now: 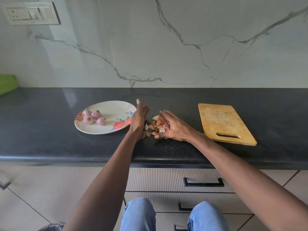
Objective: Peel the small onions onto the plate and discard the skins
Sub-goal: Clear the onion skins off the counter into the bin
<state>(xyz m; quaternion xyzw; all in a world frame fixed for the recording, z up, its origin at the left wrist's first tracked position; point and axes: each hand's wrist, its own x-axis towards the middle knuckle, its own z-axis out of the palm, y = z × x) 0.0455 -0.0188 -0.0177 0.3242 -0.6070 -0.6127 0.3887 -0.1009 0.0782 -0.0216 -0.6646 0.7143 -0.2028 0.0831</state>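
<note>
On the black stone table [50,144], I see four small peeled pink onions [93,117] resting together on the left part of the white floral-print oval plate [106,129], so the peeling looks finished as far as this view shows. Just right of the plate, my left hand [139,117] stands on edge with fingers straight, released and grasping nothing, set against the left side of the pile. Next comes the heap of dry brown and pinkish onion skins [154,125] lying loose on the table between both hands. My right hand [171,126] curls over the heap's right side, its grip closing on a clump of skins (thumb tucked low at the front). Farthest right, the pale wooden chopping board with a slotted handle [223,122] lies bare, well apart from the plate. What remains, in my judgement: gathering the skins and discarding them; no bin is clearly identifiable.
</note>
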